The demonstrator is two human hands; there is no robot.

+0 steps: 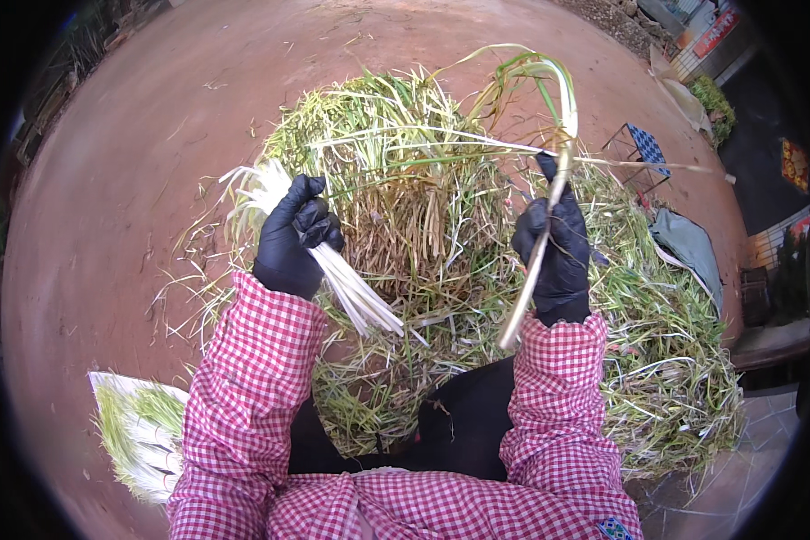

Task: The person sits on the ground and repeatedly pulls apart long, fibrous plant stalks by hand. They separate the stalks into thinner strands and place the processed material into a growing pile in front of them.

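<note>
My left hand point(299, 236), in a black glove, is closed around a bundle of slim white stalks point(360, 292). Their paler, frayed ends point(259, 191) fan out above the fist. To the right, my right hand point(553, 238), also gloved in black, grips a single thicker whitish stalk point(560, 171) that stands nearly upright. Its green and yellow leaves bend over at the top, and its cut-looking lower end point(511, 337) points down. Thin pale strands point(423, 139) stretch sideways from near this hand, over the big heap of similar plants point(414, 216).
Loose leaves and trimmings point(666, 387) lie thickly round my legs and to the right. Neat bundles of stalks point(144, 432) rest on a white sheet at the lower left. A blue-patterned stool point(648, 148) and a grey-green cloth point(688, 247) are at the right.
</note>
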